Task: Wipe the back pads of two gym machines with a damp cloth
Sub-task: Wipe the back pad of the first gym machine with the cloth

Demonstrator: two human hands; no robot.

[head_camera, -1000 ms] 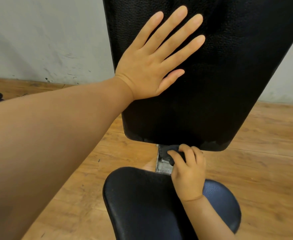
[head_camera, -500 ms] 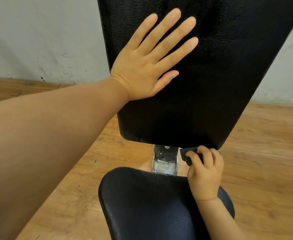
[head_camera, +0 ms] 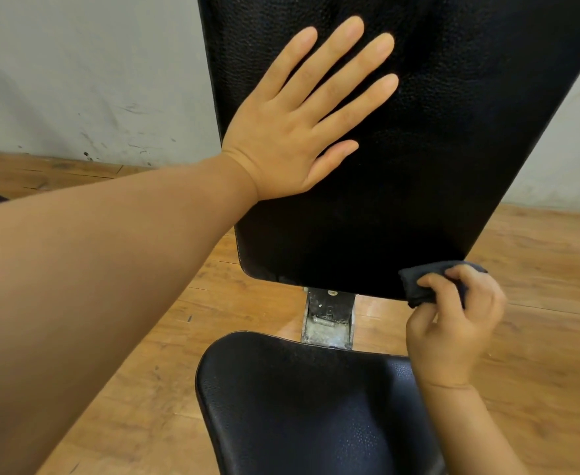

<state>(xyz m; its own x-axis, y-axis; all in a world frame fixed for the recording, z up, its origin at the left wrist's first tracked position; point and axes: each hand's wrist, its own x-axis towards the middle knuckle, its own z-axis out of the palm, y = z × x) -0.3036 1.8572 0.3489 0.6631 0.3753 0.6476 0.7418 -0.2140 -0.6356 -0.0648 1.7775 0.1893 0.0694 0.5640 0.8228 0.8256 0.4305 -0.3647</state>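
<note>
The back pad (head_camera: 418,149) is being wiped along its lower right corner, where the dark cloth (head_camera: 425,281) is being gripped by the right hand (head_camera: 453,323). The pad is being braced by the flat, outspread left hand (head_camera: 288,132) (the second machine is not visible), so much seems left.

Below your right hand you see a black seat pad (head_camera: 302,406); a scuffed grey wall (head_camera: 86,73) and wooden floor (head_camera: 548,269) lie beyond.
</note>
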